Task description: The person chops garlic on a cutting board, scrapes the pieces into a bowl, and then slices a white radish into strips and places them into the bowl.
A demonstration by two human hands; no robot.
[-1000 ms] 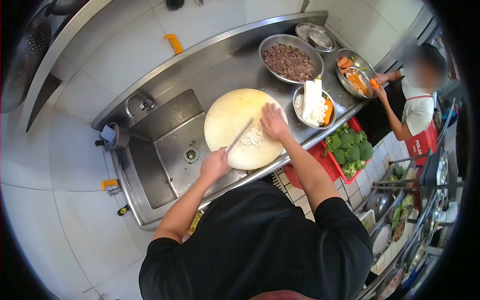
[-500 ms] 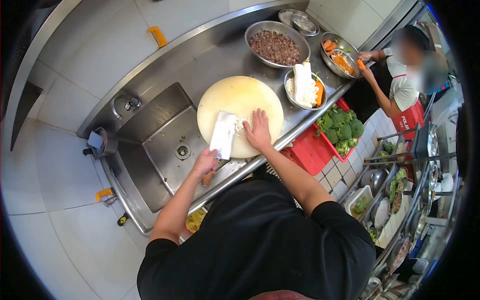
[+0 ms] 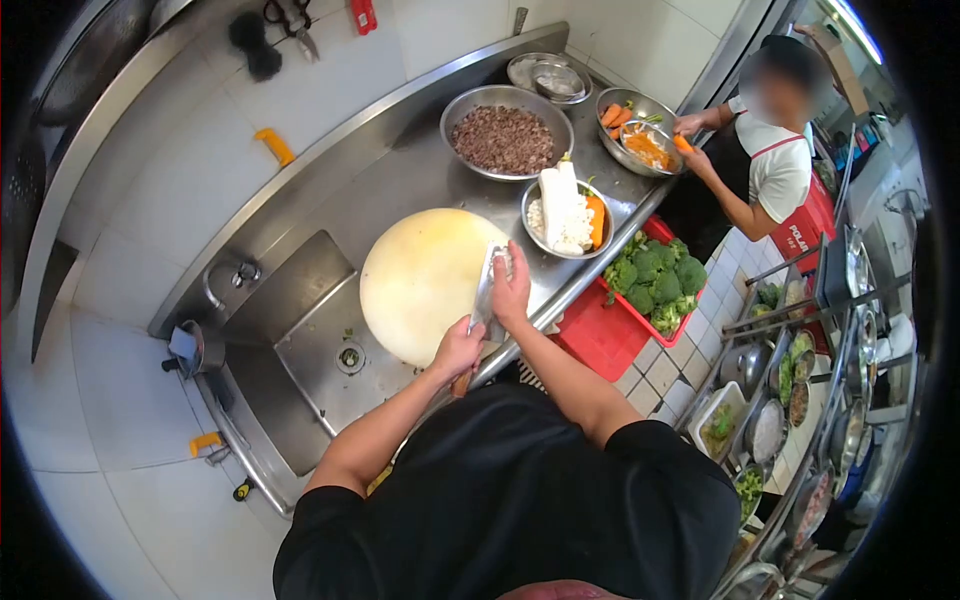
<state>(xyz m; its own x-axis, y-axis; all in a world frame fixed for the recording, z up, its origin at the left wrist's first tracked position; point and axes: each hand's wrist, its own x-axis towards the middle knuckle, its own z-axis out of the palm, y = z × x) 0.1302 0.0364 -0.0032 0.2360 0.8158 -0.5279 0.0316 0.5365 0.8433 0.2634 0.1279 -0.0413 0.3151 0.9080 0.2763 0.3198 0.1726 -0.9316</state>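
Observation:
My left hand (image 3: 460, 348) is wrapped round the wooden handle of a cleaver (image 3: 482, 297), its blade turned up on edge over the right side of the round cutting board (image 3: 415, 285). Against the blade my right hand (image 3: 511, 288) is cupped, pressing small chopped white pieces (image 3: 499, 258) to the metal; the fingers partly hide them. Just beyond stands a steel bowl (image 3: 540, 243) with a peeled white radish (image 3: 562, 205), diced white pieces (image 3: 570, 235) and a carrot (image 3: 596, 220).
A large bowl (image 3: 447, 125) of dark chopped food (image 3: 505, 140) stands behind. A co-worker (image 3: 770, 150) holds a carrot (image 3: 683, 144) over another bowl (image 3: 640, 165). At left lies the sink (image 3: 300, 345). Broccoli (image 3: 655, 280) fills a red crate (image 3: 672, 328) below the counter edge.
The cleaver has gone from lying flat on the board to standing on edge at its right side. My right hand has left the board and now meets the blade, with the white pieces gathered there.

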